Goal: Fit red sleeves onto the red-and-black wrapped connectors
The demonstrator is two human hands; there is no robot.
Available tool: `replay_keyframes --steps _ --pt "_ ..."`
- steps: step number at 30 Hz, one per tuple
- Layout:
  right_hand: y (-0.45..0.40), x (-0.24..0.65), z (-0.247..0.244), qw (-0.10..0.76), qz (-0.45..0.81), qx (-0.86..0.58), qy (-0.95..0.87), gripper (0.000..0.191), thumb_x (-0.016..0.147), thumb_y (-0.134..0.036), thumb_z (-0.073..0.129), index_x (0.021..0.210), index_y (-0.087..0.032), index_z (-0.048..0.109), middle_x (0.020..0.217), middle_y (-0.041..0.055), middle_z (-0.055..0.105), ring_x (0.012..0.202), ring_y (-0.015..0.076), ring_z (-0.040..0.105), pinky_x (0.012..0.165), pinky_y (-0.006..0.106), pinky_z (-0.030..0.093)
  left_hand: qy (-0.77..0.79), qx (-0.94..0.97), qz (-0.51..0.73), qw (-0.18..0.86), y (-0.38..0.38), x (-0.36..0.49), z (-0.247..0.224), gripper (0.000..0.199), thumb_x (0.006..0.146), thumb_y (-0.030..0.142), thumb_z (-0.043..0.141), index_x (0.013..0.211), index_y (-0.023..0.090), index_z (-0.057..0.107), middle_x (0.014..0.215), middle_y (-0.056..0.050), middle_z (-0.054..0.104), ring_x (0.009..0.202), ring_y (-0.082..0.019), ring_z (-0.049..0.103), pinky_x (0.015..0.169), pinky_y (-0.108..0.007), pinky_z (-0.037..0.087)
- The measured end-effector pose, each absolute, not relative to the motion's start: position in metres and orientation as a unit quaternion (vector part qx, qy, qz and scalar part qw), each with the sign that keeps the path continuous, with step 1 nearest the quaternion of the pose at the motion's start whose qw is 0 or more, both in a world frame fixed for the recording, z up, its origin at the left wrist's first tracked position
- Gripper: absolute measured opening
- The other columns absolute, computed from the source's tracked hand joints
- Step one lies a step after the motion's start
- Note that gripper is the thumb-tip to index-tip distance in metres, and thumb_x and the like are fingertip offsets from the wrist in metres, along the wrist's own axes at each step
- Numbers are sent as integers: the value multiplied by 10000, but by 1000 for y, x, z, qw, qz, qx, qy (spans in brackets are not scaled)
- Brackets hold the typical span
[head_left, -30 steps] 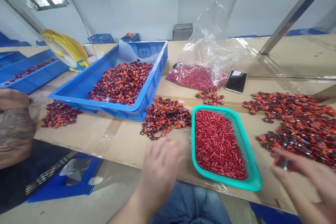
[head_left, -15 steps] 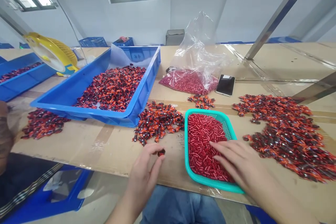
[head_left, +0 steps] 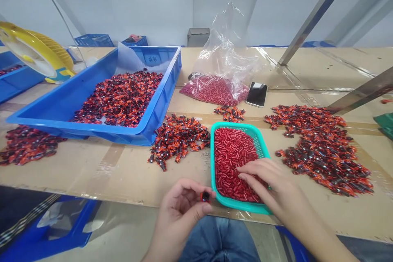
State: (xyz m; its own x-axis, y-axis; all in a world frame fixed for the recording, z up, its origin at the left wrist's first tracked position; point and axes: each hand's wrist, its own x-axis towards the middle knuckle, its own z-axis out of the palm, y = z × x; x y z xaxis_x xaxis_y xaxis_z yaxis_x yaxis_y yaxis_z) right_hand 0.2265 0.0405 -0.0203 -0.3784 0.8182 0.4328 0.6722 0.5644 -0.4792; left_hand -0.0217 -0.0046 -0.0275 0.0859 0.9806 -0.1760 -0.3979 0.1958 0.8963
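My left hand (head_left: 181, 215) is pinched around a small red-and-dark piece (head_left: 205, 196) near the bench's front edge. My right hand (head_left: 270, 184) reaches into a teal plastic basket (head_left: 242, 126), its fingertips resting on a heap of short red tubes (head_left: 230, 159). The fingers hide whether a tube is held. Beside the basket lie loose piles of orange-and-dark pieces, one to the left (head_left: 178, 141) and a larger one to the right (head_left: 319, 147).
A blue crate (head_left: 153, 118) full of the same pieces stands on the cardboard-covered bench (head_left: 101, 176). Behind the basket are a plastic bag of red tubes (head_left: 213, 90) and a phone (head_left: 256, 94). A yellow fan (head_left: 33, 51) stands far left; a metal bar (head_left: 362, 92) crosses right.
My right hand has moved from the far right into the basket. My left hand has closed around the small piece. The view has shifted, and the person's arm at left has gone from view.
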Motion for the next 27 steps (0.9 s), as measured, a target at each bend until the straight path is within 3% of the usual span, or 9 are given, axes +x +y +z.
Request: replay_keyframes --steps 3,5,10,16,21,27 --pt "21 208 1 420 289 -419 -751 93 1021 -220 654 1023 -271 732 894 -16 780 832 137 744 734 219 614 428 447 559 553 -11 -17 -27 307 797 90 889 974 302 757 962 42 836 957 -132 793 885 -195 620" --pt "10 196 9 455 332 -386 -730 56 1003 -234 690 1011 -267 734 866 -18 766 812 129 736 730 212 618 406 507 583 488 -13 -12 -25 380 809 33 850 1020 318 715 967 64 828 937 -121 783 887 -204 618" --pt "-1 182 9 465 281 -361 -758 15 989 -209 704 996 -201 714 848 29 744 816 143 700 745 247 608 364 636 589 342 -10 -7 -15 370 856 -26 734 1050 260 601 974 40 835 888 -134 785 914 -280 563" --pt "-3 184 7 422 249 -384 -782 63 986 -210 702 938 -201 663 818 24 725 767 142 677 691 236 590 384 779 485 102 -15 -13 -12 370 813 -74 700 732 234 512 943 36 870 771 -129 807 823 -320 481" --pt "-8 187 6 403 247 -405 -783 112 1003 -204 662 900 -223 621 773 10 703 717 148 665 637 234 569 418 767 480 84 -24 -8 -19 315 882 44 726 758 288 570 971 67 871 737 -193 816 793 -401 467" --pt "-12 192 10 368 187 -422 -807 118 999 -187 639 898 -233 599 764 7 706 697 159 664 628 255 548 423 781 455 54 -27 -7 -19 304 902 73 723 773 312 585 935 70 870 721 -216 817 797 -401 455"
